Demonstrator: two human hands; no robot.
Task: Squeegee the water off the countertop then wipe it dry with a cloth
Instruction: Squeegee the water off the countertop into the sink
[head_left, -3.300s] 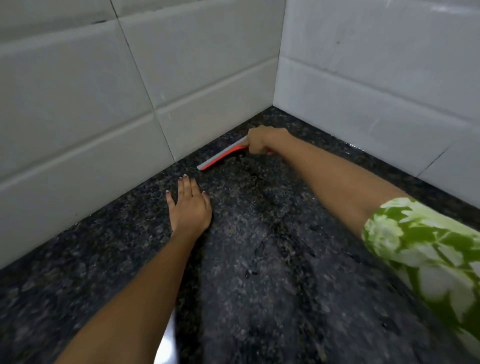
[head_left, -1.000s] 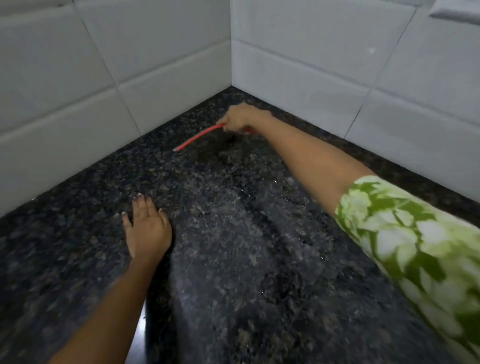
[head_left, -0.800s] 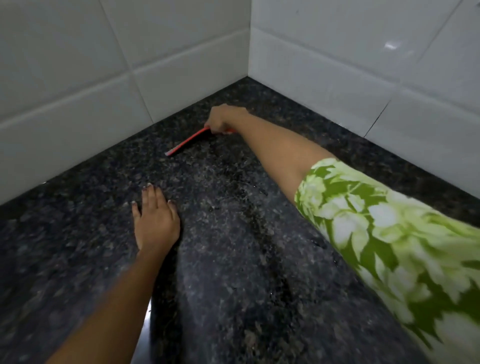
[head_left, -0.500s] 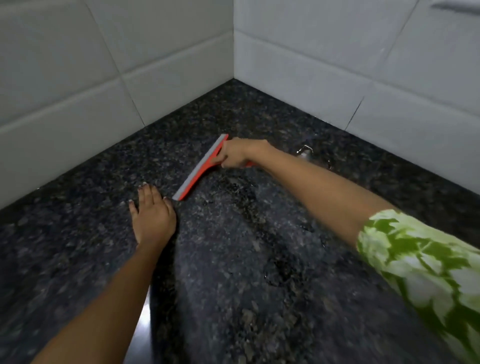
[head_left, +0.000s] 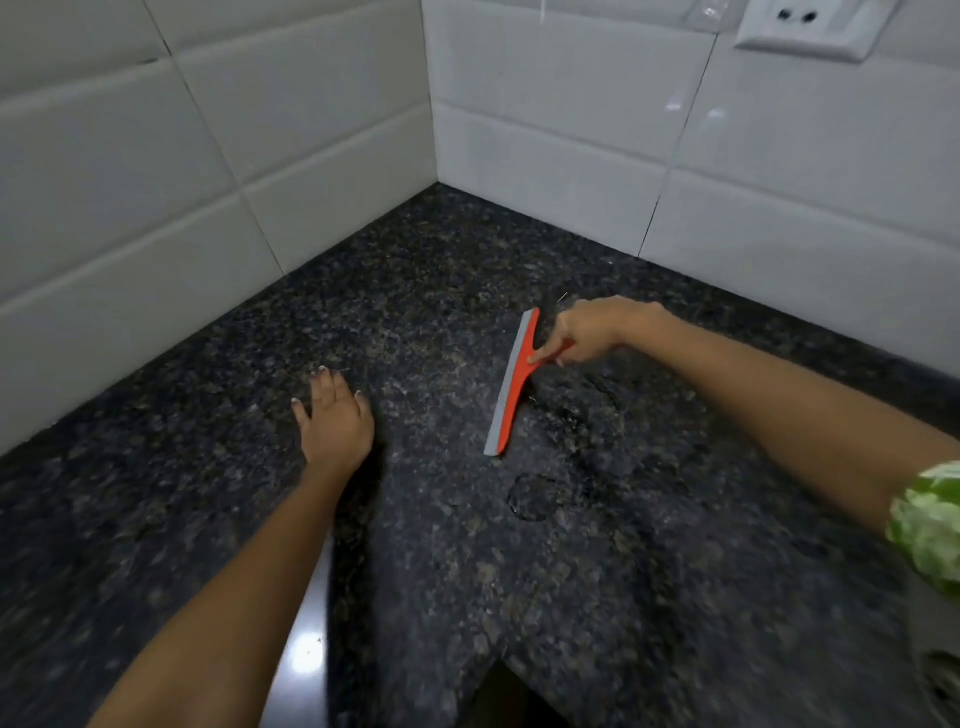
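A red squeegee (head_left: 511, 387) with a grey rubber blade rests its blade on the dark speckled granite countertop (head_left: 426, 291), lying almost front to back. My right hand (head_left: 589, 330) grips its red handle from the right side. My left hand (head_left: 335, 421) lies flat on the counter with fingers spread, to the left of the blade and apart from it. Thin rings and streaks of water (head_left: 540, 496) show on the stone just right of and below the blade. No cloth is in view.
White tiled walls (head_left: 208, 182) meet in a corner behind the counter. A white wall socket (head_left: 810, 26) sits at the top right. The counter's front edge has a dark notch (head_left: 514, 696) at the bottom middle, with a shiny strip beside my left forearm.
My right hand has pulled the squeegee from the back corner toward me and to the right, turning the blade from slanted to nearly front-to-back. My left hand has stayed flat on the counter.
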